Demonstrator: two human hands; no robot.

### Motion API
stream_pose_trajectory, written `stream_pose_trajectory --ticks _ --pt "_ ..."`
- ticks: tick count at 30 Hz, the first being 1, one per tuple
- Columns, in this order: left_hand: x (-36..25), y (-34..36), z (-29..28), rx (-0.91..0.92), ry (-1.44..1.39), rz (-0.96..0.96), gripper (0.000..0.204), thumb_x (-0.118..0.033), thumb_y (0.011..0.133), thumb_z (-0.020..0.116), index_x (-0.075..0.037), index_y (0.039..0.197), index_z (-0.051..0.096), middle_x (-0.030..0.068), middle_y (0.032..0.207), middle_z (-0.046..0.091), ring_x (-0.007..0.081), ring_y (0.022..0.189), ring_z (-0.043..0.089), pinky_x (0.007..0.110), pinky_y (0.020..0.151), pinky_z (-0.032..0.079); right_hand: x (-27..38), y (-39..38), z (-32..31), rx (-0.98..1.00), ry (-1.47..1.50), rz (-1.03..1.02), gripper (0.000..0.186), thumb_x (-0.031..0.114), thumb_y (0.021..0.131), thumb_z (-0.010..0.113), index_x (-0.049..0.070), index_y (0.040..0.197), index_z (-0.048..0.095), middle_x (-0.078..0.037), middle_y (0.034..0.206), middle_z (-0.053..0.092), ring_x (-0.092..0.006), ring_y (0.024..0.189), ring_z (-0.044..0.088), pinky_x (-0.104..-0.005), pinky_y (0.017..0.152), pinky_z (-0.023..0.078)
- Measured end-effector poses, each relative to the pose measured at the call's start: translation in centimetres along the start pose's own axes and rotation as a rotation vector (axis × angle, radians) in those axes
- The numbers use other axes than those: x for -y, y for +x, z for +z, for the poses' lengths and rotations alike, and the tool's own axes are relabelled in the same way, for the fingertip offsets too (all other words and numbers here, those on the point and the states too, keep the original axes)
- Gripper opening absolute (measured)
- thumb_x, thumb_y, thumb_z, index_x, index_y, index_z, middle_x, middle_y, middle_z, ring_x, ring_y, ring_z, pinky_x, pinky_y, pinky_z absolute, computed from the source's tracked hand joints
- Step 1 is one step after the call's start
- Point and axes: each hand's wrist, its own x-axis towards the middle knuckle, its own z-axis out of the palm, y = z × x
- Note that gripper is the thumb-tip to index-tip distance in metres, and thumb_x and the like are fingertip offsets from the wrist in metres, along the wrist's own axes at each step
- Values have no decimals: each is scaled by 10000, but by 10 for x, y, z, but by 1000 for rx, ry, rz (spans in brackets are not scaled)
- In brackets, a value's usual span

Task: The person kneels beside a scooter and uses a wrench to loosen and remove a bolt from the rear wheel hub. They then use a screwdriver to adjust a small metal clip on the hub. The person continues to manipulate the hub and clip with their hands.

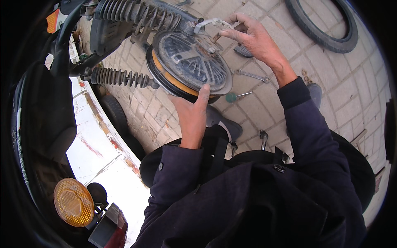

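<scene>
A round, dusty black wheel hub (188, 58) with a ribbed cover and a yellow band around its side sits at the end of two coil-spring shock absorbers; no tyre is on it. My left hand (192, 118) holds its near edge, thumb on top, the other fingers mostly hidden beneath. At the far right side of the hub, my right hand (256, 39) pinches the end of a light-grey metal bracket (209, 24) between thumb and fingers. Just below that bracket is a brownish metal piece (216, 38), close to my thumb.
An open-ended wrench (253, 76) and a green-handled screwdriver (232, 97) lie on the paving right of the hub. A loose tyre (320, 39) lies far right. One shock absorber (120, 77) reaches in from the left. An orange reflector lamp (74, 202) is at lower left.
</scene>
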Motion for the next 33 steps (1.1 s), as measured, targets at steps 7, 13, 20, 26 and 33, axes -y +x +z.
stream_pose_trajectory --ticks 7,13,20,26,33 --pt "2 0 -1 42 -61 -37 870 -183 879 764 80 1488 201 214 1466 360 277 1340 386 379 1155 267 -29 -5 4 29 304 110 468 419 878 759 33 1121 658 -40 908 653 -131 894 616 -292 807 476" --pt "0 0 0 28 -55 -28 835 -176 885 760 83 1471 224 209 1435 386 270 1314 407 375 1142 286 -28 -7 20 18 222 70 592 484 815 799 1 1130 664 -97 895 658 -177 836 618 -319 737 491" --pt "-2 -2 3 -23 2 -56 719 -85 904 727 32 1471 301 145 1401 472 208 1264 477 342 1114 343 -18 -6 20 29 110 125 610 467 809 804 20 1190 642 -105 825 647 -196 792 624 -335 680 479" --pt "-2 -2 3 -15 -11 -19 735 -78 902 728 34 1479 287 144 1415 457 207 1273 470 339 1118 338 -28 0 26 28 232 66 594 465 828 785 58 1236 641 -132 886 672 -215 852 642 -349 723 489" --pt "-1 -2 3 -20 -27 -39 742 -73 903 730 26 1486 282 143 1421 454 206 1278 467 339 1119 340 -34 3 25 89 204 98 575 473 851 761 81 1258 655 -133 930 679 -227 901 646 -352 762 491"
